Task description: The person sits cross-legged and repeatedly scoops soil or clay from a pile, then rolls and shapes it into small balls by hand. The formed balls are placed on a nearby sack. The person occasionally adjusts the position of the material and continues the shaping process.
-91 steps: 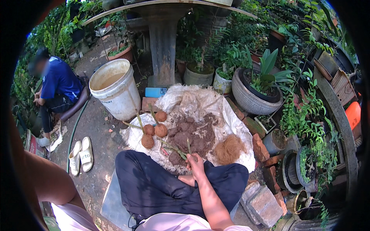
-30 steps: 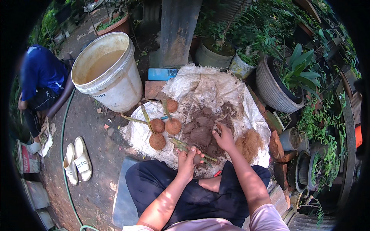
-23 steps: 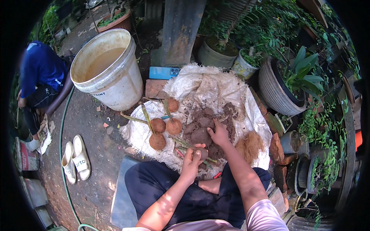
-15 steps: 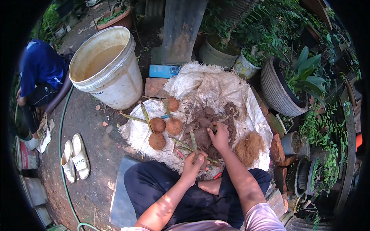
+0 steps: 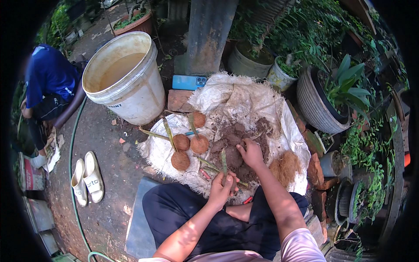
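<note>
My left hand (image 5: 222, 187) is closed around the base of a green plant cutting (image 5: 224, 162), whose stem stands up above the fingers. A lump of dark soil seems to sit at that base, mostly hidden by the hand. At the heap of moist brown soil (image 5: 233, 150), my right hand (image 5: 252, 154) has its fingers curled into the soil, thumb showing on the left side. Several brown fibre-wrapped balls (image 5: 180, 160) lie left of the heap, some with green stems sticking out. To the right of the heap rests a loose clump of brown fibre (image 5: 286, 168).
A white woven sack (image 5: 244, 94) lies under everything. Beyond it are a blue phone (image 5: 189, 82) on a brick (image 5: 179, 100) and a bucket (image 5: 146, 94) of murky water. Sandals (image 5: 92, 177) and a hose (image 5: 72, 166) lie left; another person (image 5: 50, 76) sits farther off. Potted plants (image 5: 321, 105) line the right.
The whole view has shifted slightly. My left hand still holds the cutting upright, and my right hand stays at the soil heap with its fingers a little more curled in.
</note>
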### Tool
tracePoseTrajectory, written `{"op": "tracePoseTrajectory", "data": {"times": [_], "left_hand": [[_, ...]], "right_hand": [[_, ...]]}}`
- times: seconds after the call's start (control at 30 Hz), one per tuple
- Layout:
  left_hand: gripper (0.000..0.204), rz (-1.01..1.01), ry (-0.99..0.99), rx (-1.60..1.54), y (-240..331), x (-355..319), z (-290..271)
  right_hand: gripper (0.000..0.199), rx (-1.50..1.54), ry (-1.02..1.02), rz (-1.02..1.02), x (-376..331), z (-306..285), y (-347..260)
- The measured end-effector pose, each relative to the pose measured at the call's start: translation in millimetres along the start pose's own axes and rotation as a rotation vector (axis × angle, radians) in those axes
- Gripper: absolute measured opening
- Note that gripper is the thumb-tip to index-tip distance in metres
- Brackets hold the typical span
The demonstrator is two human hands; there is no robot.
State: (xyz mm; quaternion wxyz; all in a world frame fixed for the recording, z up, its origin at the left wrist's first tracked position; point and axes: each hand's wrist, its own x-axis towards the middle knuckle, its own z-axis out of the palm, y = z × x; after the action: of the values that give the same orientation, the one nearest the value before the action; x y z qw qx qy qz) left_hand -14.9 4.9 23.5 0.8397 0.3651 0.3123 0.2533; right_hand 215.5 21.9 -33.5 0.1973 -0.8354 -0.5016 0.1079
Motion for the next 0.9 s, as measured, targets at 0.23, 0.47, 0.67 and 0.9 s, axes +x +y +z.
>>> {"op": "tracePoseTrajectory", "data": {"times": [0.23, 0.47, 0.67, 0.9], "left_hand": [[0.044, -0.038, 0.044, -0.027, -3, 4, 3], [0.045, -0.005, 0.053, -0.047, 0, 3, 1], [0.043, 0.010, 0.125, -0.030, 3, 4, 0], [0.040, 0.009, 0.147, -0.021, 1, 5, 1]], "right_hand": [[0.038, 0.142, 0.122, 0.058, 11, -13, -8], [0.039, 0.032, 0.107, 0.024, 12, -9, -24], [0.043, -0.278, 0.021, -0.056, -1, -6, -25], [0.049, -0.340, -0.056, -0.053, 0, -13, -28]]}}
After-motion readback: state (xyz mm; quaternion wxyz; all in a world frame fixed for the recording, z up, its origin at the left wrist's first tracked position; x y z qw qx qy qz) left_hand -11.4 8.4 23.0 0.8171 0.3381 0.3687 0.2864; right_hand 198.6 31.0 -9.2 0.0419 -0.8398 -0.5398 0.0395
